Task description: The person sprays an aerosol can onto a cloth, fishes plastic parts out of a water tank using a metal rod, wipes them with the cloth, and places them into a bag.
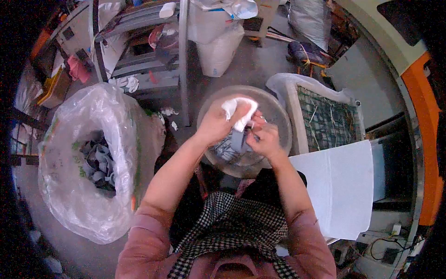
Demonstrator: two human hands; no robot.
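Note:
My left hand (218, 122) is closed around a bunched white cloth (246, 120) above a round, translucent tub (282, 109). Below the cloth hangs a flat grey strip (238, 140), its upper end hidden by the cloth and fingers. My right hand (265, 138) is closed at the strip's right side, with fingertips pinched against it. Inside the tub, under both hands, lie several grey pieces (224, 151) of similar colour.
On the left stands a large clear plastic bag (65, 172) holding dark grey pieces (98, 160). A crate with netting (325, 116) and a white board (337, 186) are at the right. Behind the tub are a metal rack (183, 60) and a whitish sack (216, 53).

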